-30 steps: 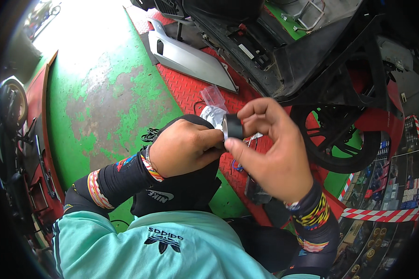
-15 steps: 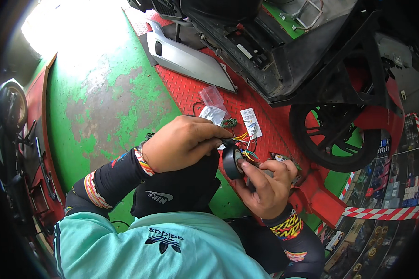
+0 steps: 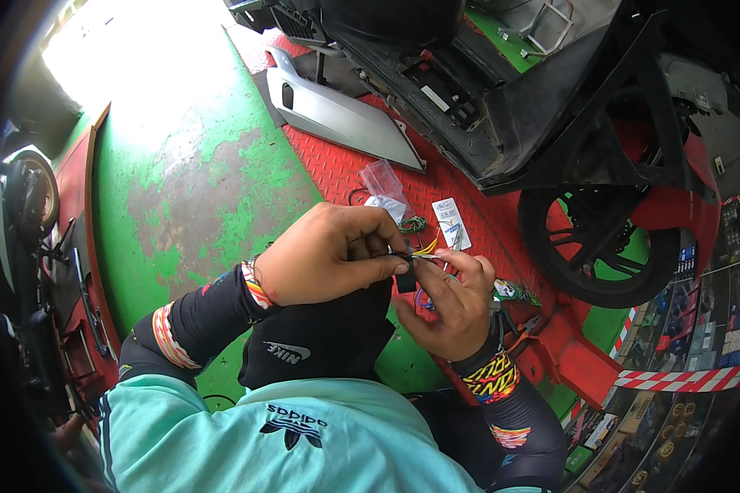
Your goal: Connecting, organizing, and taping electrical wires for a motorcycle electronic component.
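Observation:
My left hand (image 3: 329, 253) is closed, its thumb and fingertips pinching a bundle of thin wires (image 3: 427, 247), yellow and pale, at the bundle's dark end. Across from it, my right hand (image 3: 456, 306) has its fingertips pressed on the same wires from the right. A piece of black electrical tape (image 3: 405, 282) shows just under the left thumb; whether the roll is part of it is hard to make out. Beyond the fingers lie a green wire coil (image 3: 413, 223) and a white printed card (image 3: 452, 223).
A black scooter body (image 3: 510, 131) and its front wheel (image 3: 531, 246) stand ahead and to the right. On the red platform (image 3: 304, 156) lie a silver body panel (image 3: 337, 115) and a clear plastic bag (image 3: 381, 181). Striped tape (image 3: 674, 379) edges a goods display at right.
The round face of the black tape roll, held in my right fingers before, no longer shows. My right hand has shifted up and left, and its fingertips now meet the wires beside my left hand.

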Available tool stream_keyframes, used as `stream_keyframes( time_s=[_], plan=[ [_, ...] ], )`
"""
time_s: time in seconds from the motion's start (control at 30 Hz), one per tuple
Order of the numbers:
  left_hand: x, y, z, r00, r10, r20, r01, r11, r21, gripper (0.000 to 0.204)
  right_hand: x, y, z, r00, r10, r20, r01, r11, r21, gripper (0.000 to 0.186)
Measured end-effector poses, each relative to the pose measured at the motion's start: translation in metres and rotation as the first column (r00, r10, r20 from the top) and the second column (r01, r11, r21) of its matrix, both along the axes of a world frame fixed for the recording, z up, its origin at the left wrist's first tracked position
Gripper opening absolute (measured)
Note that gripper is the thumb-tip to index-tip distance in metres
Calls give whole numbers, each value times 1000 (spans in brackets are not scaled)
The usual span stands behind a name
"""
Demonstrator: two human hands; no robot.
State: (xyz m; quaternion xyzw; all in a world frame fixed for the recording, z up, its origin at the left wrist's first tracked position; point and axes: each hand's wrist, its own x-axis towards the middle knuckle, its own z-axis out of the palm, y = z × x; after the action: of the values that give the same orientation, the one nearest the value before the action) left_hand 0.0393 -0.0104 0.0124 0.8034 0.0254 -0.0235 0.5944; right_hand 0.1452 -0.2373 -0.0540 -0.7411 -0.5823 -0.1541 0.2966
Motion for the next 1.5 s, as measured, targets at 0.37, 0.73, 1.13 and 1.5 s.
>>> stream_keyframes(
  time_s=[0.37,0.73,1.13,1.5],
  plan=[
    [4,-9,-4,995,101,-6,-101,990,-103,16,-7,21,-6,263,276,-925,166,931,325,45],
    [7,-13,-19,974,228,2,-219,937,-272,13,7,14,12,782,39,-622,46,992,119,24],
    [5,-13,-14,993,116,-26,-119,955,-272,11,22,28,1,671,76,-738,28,991,128,24],
    [4,-17,-18,998,-2,-67,-12,979,-201,11,44,29,-46,263,462,-847,-312,871,379,23]
  ],
)
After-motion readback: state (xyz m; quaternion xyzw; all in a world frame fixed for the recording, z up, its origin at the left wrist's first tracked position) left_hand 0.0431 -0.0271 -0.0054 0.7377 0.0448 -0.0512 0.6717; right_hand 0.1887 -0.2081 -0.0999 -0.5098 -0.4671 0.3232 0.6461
